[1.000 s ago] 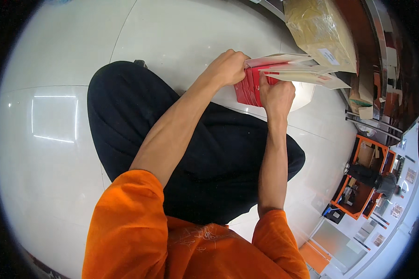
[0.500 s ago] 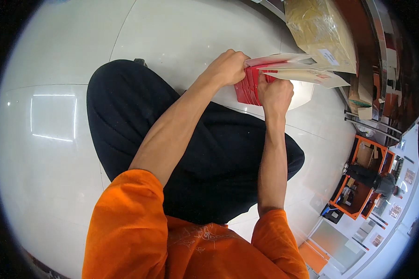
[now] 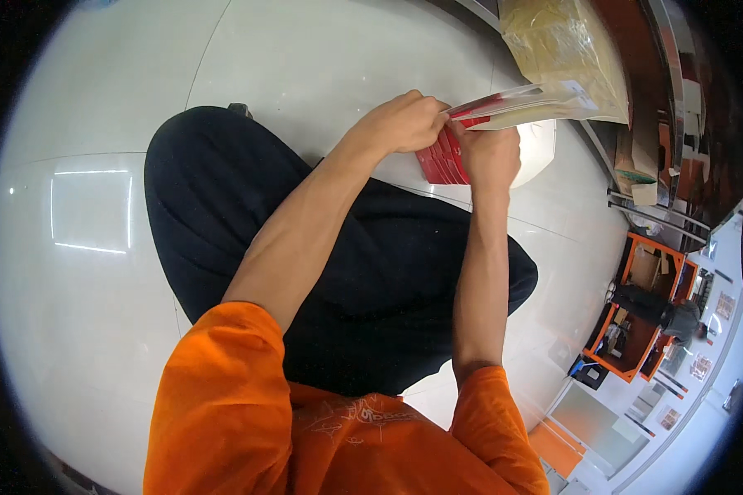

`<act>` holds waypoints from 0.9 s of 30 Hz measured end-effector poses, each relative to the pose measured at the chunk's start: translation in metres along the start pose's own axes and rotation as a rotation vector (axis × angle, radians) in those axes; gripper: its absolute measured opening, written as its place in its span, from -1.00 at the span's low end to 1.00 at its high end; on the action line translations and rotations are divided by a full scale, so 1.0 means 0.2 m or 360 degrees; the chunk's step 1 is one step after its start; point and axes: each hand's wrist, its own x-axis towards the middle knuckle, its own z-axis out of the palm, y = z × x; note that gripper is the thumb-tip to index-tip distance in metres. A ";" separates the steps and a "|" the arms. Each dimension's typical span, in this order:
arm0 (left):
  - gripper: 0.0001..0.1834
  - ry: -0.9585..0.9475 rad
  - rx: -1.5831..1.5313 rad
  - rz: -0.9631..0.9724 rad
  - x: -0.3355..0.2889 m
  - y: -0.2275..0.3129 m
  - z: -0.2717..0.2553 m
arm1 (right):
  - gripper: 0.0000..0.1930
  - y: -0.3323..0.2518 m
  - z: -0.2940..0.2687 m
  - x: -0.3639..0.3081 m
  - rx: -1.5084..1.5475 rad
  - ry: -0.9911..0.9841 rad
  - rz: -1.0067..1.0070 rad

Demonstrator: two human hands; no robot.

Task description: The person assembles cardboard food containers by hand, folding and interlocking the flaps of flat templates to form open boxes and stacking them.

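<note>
Held above the floor in front of me are thin card sheets point(image 3: 524, 107), cream on one face with red showing between them. My left hand point(image 3: 404, 122) is closed, its fingertips pinching their left end. Closed just below the sheets, my right hand point(image 3: 491, 155) grips their near edge, its fingertips mostly hidden. Behind and under my hands lies a fanned stack of red cards point(image 3: 444, 161), overlapping one another. A cream-white rounded piece point(image 3: 538, 153) shows to the right of my right hand.
A tape-wrapped carton point(image 3: 565, 45) stands at the far right, beside dark shelving point(image 3: 702, 124). My crossed legs in black trousers point(image 3: 347, 272) lie between me and the cards, on a glossy tiled floor point(image 3: 74, 313). A person point(image 3: 677, 318) is beside an orange rack point(image 3: 627, 346) at the right.
The card sheets have come closer together and tilted up at their right end. My left hand has shifted slightly right, and my right hand now sits against the sheets' underside.
</note>
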 end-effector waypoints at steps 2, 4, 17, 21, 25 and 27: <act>-0.64 0.0026 0.0087 0.0014 0.01 -0.04 0.01 | -0.57 0.01 0.04 0.00 -0.0020 0.0021 0.0002; -0.68 0.0023 0.0109 0.0060 0.03 -0.05 0.03 | -0.57 0.03 0.04 -0.02 -0.0044 -0.0088 0.0083; -0.72 0.0169 0.0033 0.0131 0.02 -0.04 0.04 | -0.65 0.11 0.12 -0.02 0.0093 0.0052 0.0010; -0.72 0.0121 0.0072 0.0100 0.03 -0.07 0.07 | -0.69 0.07 0.10 -0.03 0.0057 -0.0003 -0.0016; -0.71 0.0183 -0.0009 0.0081 0.00 -0.03 0.05 | -0.67 0.01 0.06 0.00 -0.0074 -0.0328 -0.0043; -0.69 0.0166 -0.0053 0.0098 0.00 -0.02 0.05 | -0.66 0.03 0.12 0.01 -0.0160 -0.0334 -0.0141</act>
